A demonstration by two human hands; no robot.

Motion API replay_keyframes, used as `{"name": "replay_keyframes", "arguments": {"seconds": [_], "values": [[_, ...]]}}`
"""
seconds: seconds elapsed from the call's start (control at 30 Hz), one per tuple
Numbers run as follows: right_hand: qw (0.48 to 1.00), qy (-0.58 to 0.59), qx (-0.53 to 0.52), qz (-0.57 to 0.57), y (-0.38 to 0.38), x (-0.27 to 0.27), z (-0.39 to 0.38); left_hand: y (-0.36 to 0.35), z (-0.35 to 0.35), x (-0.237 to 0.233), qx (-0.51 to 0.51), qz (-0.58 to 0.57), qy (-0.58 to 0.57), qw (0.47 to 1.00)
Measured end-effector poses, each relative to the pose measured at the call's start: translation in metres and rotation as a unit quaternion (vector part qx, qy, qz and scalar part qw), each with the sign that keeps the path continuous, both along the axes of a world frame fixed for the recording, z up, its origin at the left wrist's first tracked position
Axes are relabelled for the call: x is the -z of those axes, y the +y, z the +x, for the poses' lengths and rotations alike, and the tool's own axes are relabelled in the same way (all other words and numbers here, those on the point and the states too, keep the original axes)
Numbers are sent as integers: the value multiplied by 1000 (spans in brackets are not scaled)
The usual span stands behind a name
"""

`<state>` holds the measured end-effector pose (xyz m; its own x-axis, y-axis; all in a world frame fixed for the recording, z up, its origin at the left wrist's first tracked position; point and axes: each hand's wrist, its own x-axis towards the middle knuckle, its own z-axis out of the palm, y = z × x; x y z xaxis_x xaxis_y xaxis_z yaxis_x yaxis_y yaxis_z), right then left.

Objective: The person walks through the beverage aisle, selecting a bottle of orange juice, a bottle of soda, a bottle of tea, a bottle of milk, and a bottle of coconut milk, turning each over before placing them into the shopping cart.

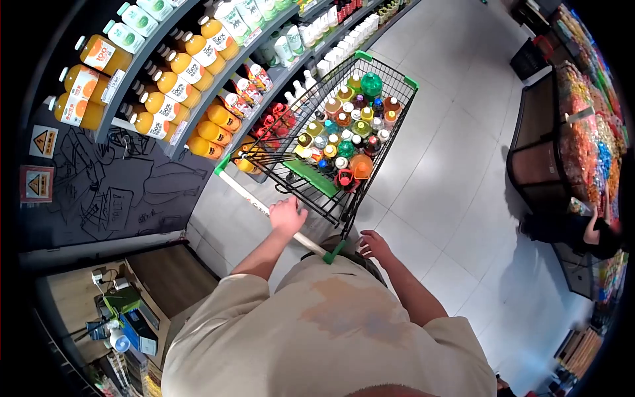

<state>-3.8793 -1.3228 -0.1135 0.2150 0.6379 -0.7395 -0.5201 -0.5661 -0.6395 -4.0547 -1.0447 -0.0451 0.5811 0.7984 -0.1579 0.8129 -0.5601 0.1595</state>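
Note:
My left hand [287, 216] is closed around the cream-coloured handle bar [239, 190] of a shopping cart [390, 142]. The bar has green end pieces. Bottles with caps of several colours stand close together in the black wire basket, among them a large green bottle [372, 84] at the far end and an orange one [361, 167] at the near end. A green child-seat flap [311, 177] lies between the handle and the bottles. My right hand [375, 246] hangs beside the handle's right end, fingers loosely spread, holding nothing.
To the left, curved shelves [142, 63] carry juice bottles [175, 86] and cartons, close to the cart's left side. At the right stand bins of wrapped sweets [589, 132], with another person [582, 231] reaching in. Pale tiled floor [436, 178] runs between. A wooden counter [159, 278] is at lower left.

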Motion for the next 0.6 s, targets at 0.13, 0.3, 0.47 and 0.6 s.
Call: {"name": "replay_keyframes", "arguments": {"seconds": [0.13,0.3,0.47,0.6], "values": [[998,-37,-28,-39,-10,-2,61,-2,11,-12,3,-17,38,999],[995,-91,-24,-38,20,-4,163,4,16,-12,-13,-25,29,999],[988,-132,-58,-54,76,0,245,16,18,-8,-25,-30,31,999],[988,-125,-56,-78,114,2,303,21,31,-19,-38,-54,70,995]]}}
